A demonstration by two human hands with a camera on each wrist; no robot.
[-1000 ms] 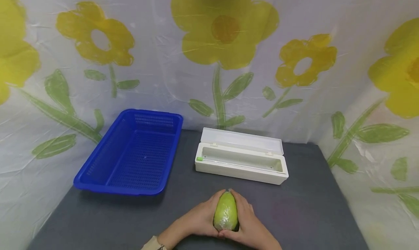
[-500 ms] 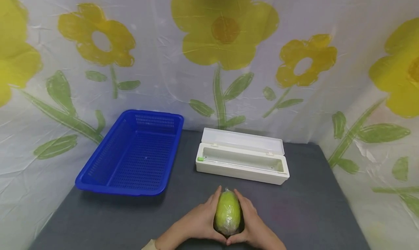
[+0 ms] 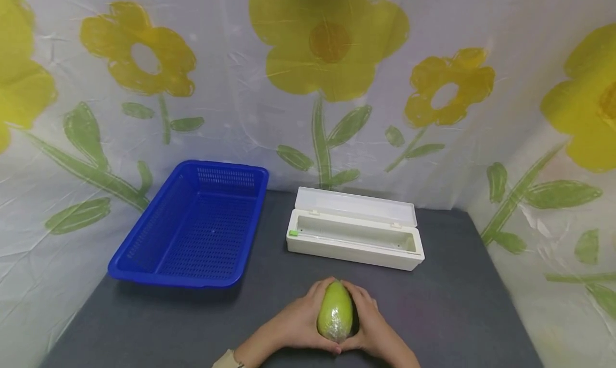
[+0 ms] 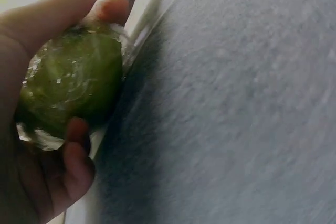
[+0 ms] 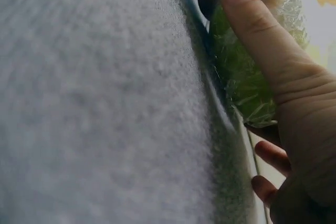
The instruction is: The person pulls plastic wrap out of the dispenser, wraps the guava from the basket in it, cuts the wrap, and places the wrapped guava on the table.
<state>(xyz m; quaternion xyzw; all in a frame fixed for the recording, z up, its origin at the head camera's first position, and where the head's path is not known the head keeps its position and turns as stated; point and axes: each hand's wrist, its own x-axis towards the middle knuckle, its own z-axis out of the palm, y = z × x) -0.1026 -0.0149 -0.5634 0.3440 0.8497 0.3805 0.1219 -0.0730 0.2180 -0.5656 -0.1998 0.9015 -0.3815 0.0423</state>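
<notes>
A yellow-green oval fruit [image 3: 335, 312] wrapped in shiny clear plastic film is between both hands at the front middle of the table. My left hand [image 3: 304, 317] curves round its left side, and my right hand [image 3: 370, 322] holds the right side. The two thumbs meet at the near end. In the left wrist view, crinkled film shows on the fruit [image 4: 79, 80], with fingers on either side. The right wrist view has the thumb [image 5: 262, 38] lying across the wrapped fruit [image 5: 244, 77], low beside the grey cloth.
Behind the hands stands a long white box [image 3: 356, 253], lid [image 3: 356, 205] raised, with a small green slider [image 3: 293, 233] on a clear rail. A blue perforated basket [image 3: 192, 277] sits at the left. A flowered curtain [image 3: 231, 116] hangs behind the grey table [image 3: 462, 304].
The hands spread slightly apart around the fruit half a second ago and have closed in on it again. The fruit has turned a little between them; box and basket stay put.
</notes>
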